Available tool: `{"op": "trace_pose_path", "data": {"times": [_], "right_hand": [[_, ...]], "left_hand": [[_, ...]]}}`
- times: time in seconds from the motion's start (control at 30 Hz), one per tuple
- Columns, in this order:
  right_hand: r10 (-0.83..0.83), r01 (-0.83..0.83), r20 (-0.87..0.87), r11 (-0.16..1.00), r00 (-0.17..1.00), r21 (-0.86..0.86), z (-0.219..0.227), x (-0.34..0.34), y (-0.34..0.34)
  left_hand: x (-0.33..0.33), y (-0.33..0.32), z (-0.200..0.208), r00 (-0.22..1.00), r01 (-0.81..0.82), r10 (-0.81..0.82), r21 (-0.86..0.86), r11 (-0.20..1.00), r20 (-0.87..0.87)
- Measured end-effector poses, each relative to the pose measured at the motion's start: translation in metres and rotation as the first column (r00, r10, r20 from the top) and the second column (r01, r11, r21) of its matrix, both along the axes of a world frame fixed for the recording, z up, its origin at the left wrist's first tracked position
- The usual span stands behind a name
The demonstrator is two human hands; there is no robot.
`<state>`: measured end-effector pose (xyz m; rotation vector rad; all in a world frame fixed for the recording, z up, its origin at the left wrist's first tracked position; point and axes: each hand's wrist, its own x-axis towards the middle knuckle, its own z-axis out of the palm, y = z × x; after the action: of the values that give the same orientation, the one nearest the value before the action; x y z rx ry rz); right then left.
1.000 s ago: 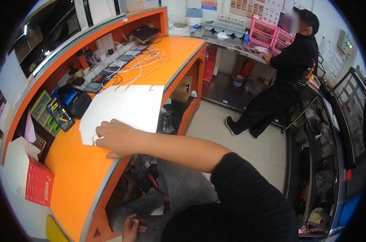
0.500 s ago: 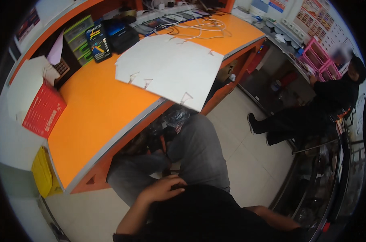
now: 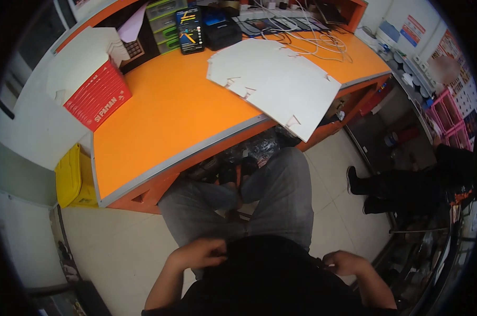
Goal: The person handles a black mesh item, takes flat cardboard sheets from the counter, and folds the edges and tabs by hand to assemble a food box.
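My left hand [image 3: 200, 253] is at the left side of my black shirt [image 3: 270, 279], fingers curled in against the cloth; whether it grips anything is hidden. On the other side, my right hand [image 3: 346, 262] is closed at the shirt's edge and seems to pinch the cloth. Below the desk edge are my legs in grey trousers [image 3: 285, 195], knees apart. In front of me, a white board [image 3: 275, 84] with several small cut notches lies on the orange desk [image 3: 159, 121], its near right corner jutting past the edge. Neither hand touches it.
A red-and-white box [image 3: 99, 97] stands at the desk's left end, above a yellow bin [image 3: 72, 176]. Behind the board are green drawers [image 3: 164, 26], a black package [image 3: 190, 31] and white cables [image 3: 322, 39]. A person in black [image 3: 417, 181] is at the right, by pink baskets [image 3: 449, 116].
The view has swung left, so the desk sits farther right and higher. My right hand has come up to the shirt's side; my left hand has moved off my lap and curled its fingers.
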<state>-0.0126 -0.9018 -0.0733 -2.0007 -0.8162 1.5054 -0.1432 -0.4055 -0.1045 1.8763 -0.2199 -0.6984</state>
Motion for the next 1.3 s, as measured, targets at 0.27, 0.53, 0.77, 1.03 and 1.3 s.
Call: {"op": "trace_pose_path", "data": {"times": [0.27,0.53,0.77,1.03,1.3], "right_hand": [[0.328,-0.609,0.578,0.687,0.747,0.396,0.118,0.105,0.204],[0.576,-0.887,0.701,0.102,0.422,0.45,0.127,0.005,0.41],[0.507,-0.718,0.539,0.272,0.673,0.64,0.129,0.067,0.413],[0.227,-0.217,-0.041,0.961,0.973,0.173,0.052,0.152,0.228],[0.06,-0.08,0.061,0.897,0.996,0.435,0.068,0.081,0.21]], "left_hand": [[-0.133,0.017,0.011,0.899,-0.288,0.203,-0.172,0.942,-0.389],[-0.064,0.001,0.005,0.762,-0.633,0.619,-0.413,0.654,-0.19],[0.014,-0.023,0.022,0.894,-0.391,0.413,-0.754,0.527,-0.175],[0.04,-0.027,-0.006,0.919,-0.296,0.384,-0.796,0.528,-0.087],[0.058,-0.026,0.017,0.912,-0.325,0.41,-0.598,0.732,0.006]]}}
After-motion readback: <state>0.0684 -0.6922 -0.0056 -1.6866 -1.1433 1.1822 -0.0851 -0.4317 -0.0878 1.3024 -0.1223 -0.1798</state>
